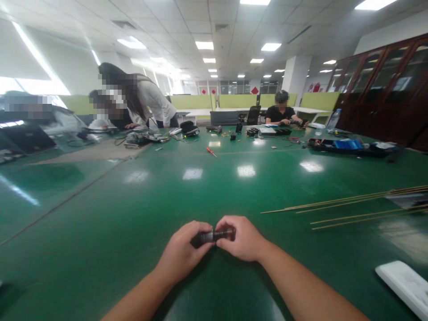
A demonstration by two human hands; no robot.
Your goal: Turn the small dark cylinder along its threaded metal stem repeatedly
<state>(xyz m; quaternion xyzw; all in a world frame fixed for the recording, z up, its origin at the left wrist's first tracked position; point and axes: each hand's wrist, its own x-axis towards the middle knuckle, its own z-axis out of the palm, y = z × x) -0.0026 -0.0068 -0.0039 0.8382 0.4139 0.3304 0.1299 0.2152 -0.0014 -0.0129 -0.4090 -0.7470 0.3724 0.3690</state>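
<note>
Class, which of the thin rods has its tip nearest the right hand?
The rod reaching furthest left in the picture; the other rods' tips all lie further right, farther from the right hand.

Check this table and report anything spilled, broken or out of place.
No spill or damage stands out, though fingers partly cover the dark cylinder. Slightly untidy: a red screwdriver lies alone on the green table, and the thin rods at right have uneven ends.

The glossy green table (117, 223) spread beneath the fingers (230, 219). To their right lay thin brass-coloured rods (334, 201), and farther right, nearer the wearer, a white object (406, 285). Well beyond them lay a red screwdriver (210, 151); farther off, to their right, stood a clear bottle (334, 119).
</note>
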